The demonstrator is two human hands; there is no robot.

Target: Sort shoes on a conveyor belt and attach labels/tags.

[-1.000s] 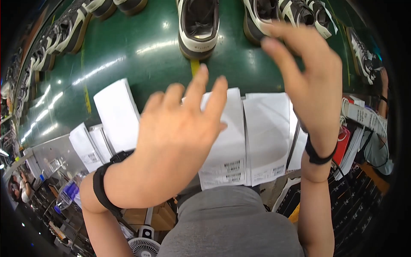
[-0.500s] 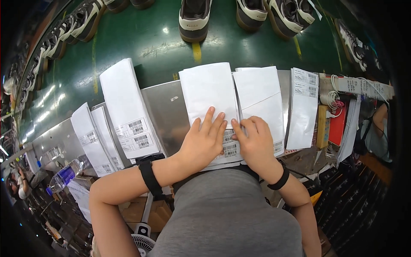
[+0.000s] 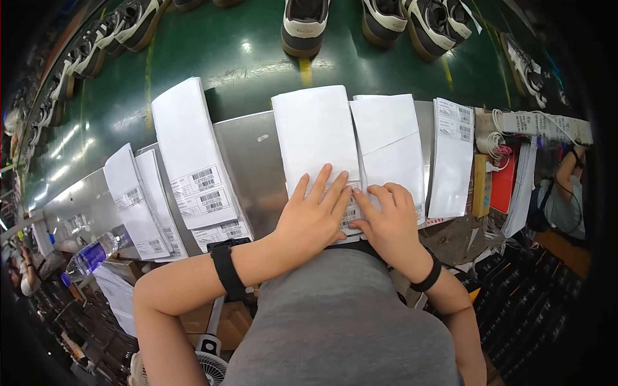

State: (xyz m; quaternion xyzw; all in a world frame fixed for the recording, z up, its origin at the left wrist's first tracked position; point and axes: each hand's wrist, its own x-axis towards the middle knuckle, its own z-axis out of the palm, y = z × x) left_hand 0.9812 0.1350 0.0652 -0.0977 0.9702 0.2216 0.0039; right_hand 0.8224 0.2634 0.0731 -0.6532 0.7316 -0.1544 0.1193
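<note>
A stack of white label sheets (image 3: 315, 132) lies in front of me, with barcode labels at its near end. My left hand (image 3: 314, 211) rests flat on it, fingers spread toward the far end. Beside it, my right hand (image 3: 394, 222) touches the labels with its fingertips. Its thumb and index finger are apart, and nothing shows between them. Both hands hide part of the barcode labels (image 3: 349, 215). Just right of this stack lies another white sheet stack (image 3: 389, 128), a diagonal edge crossing its top; my right hand covers its near part.
More label stacks lie left (image 3: 187, 135) and far right (image 3: 454, 167) along the metal ledge (image 3: 248, 151). Beyond it, a green surface (image 3: 238, 87) carries several shoes (image 3: 304, 29). A water bottle (image 3: 93, 254) lies at left. A power strip (image 3: 481, 186) and cables sit at right.
The view has shifted slightly. My left hand stays flat on the sheets. My right hand's fingers have shifted a little, and its thumb now shows apart from the index finger.
</note>
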